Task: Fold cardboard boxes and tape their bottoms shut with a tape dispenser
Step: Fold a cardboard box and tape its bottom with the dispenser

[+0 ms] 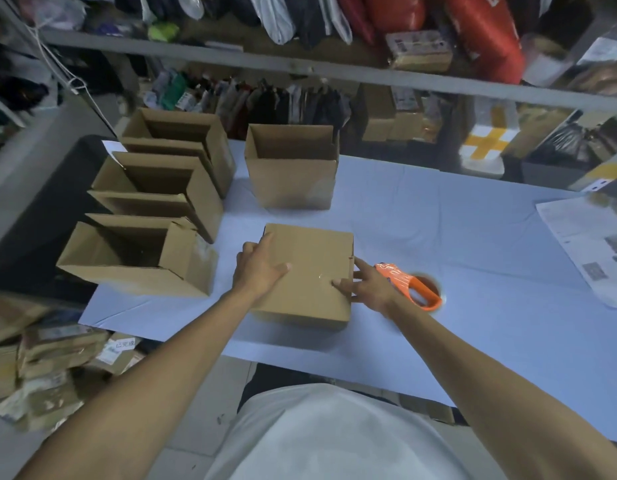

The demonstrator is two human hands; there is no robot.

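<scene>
Blue table (438,216): brown cardboard box (310,271) flaps-down, closed, both hands steadying.

Views: we have one, the head camera; nothing is shared with a second view.
Position: worn on the person's head, above the near edge of the surface (438,216).
Facing: forward and down, wide-angle, edges bowed.
Nearness: both forearms reach in from the bottom; shelves (300,69) stand well beyond.
</scene>
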